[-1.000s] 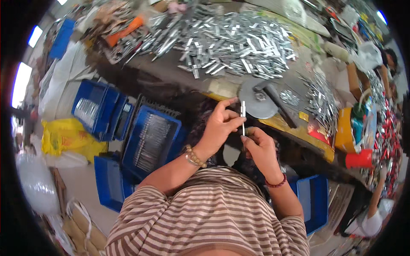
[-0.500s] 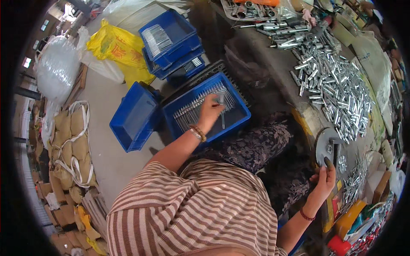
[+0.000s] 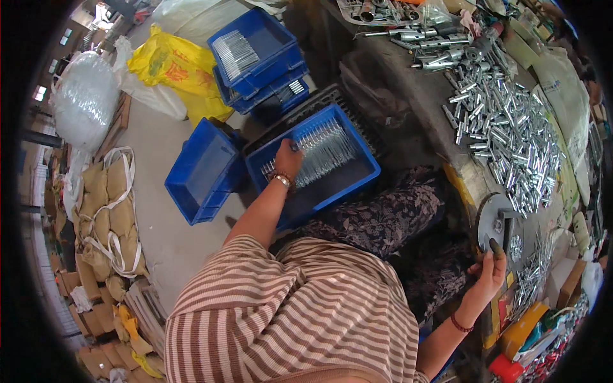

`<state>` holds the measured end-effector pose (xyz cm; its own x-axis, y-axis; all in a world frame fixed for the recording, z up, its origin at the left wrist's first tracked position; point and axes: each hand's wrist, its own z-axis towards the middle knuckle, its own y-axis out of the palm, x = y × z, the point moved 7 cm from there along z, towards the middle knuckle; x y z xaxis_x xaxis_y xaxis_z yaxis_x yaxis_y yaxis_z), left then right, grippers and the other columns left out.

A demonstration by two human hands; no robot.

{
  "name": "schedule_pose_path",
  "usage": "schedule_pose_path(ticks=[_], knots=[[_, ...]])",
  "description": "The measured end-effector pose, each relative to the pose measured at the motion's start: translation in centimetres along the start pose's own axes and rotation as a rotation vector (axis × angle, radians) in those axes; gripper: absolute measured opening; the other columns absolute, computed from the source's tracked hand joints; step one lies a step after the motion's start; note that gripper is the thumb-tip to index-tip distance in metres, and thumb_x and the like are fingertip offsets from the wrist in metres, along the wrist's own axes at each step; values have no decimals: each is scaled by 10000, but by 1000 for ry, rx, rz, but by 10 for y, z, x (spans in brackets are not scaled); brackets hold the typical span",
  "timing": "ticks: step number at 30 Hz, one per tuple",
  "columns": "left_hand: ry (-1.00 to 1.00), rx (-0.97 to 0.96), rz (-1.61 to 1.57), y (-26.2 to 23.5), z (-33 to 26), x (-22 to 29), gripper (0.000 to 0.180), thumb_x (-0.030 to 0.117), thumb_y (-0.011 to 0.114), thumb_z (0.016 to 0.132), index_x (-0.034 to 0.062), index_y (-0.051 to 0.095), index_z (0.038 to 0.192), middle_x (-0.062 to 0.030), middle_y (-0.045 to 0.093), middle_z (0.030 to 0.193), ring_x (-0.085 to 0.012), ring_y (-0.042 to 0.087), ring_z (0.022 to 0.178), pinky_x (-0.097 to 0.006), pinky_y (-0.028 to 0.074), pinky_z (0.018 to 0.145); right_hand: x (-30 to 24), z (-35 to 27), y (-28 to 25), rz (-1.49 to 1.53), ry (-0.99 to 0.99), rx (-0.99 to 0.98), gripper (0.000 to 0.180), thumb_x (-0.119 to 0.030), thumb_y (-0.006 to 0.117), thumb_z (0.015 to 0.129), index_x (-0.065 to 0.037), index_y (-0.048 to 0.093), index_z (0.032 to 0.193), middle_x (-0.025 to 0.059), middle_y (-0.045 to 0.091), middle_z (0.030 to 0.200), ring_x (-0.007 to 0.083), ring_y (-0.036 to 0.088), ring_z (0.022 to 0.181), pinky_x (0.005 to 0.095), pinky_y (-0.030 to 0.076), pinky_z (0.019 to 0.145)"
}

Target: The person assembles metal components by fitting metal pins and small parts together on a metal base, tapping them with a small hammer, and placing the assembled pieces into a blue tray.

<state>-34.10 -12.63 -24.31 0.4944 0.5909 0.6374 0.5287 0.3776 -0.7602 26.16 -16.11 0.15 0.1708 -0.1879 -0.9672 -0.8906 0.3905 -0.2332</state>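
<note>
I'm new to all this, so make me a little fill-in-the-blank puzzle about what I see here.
1. The tray of metal rods beneath the left hand is coloured ____.
2. Of the person's two hands, the one nearer the round grey disc is the ____ one.
3. The crumpled bag beside the stacked trays is bright ____.
4. The person's shirt is patterned with brown and pale ____.

Missing words: blue; right; yellow; stripes.
</note>
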Motion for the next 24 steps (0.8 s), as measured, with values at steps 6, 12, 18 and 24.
schedule_pose_path(ticks=[6,12,18,24], knots=[[189,84,97,-26,-14,60,401,249,776,919,74,621,1244,-158,751,973,-348,729,922,-461,551,821,10,3,1,9,45,-23,214,-97,620,1034,-13,701,1214,25,695,895,57,583,709,216,463,575],[597,1,-449,-42,-64,276,218,180,772,935,83,698,1116,-59,629,811,-194,609,702,-339,526,732,0,-6,3,97,48,-29,218,-101,622,1027,-17,703,1212,12,680,863,55,568,640,211,455,568],[1170,-169,-222,-12,-118,415,284,141,795,830,98,710,1098,-89,647,1085,-313,621,1060,-417,528,893,-4,-14,0,112,97,-54,191,-70,623,1012,-2,713,1166,6,682,871,63,590,674,226,493,612],[1366,-346,59,8,-105,439,239,166,774,817,64,622,970,-112,617,1002,-336,590,1047,-435,475,921,4,-29,-20,-26,39,-105,145,-108,681,985,21,699,1049,6,651,798,80,603,674,264,490,610]])
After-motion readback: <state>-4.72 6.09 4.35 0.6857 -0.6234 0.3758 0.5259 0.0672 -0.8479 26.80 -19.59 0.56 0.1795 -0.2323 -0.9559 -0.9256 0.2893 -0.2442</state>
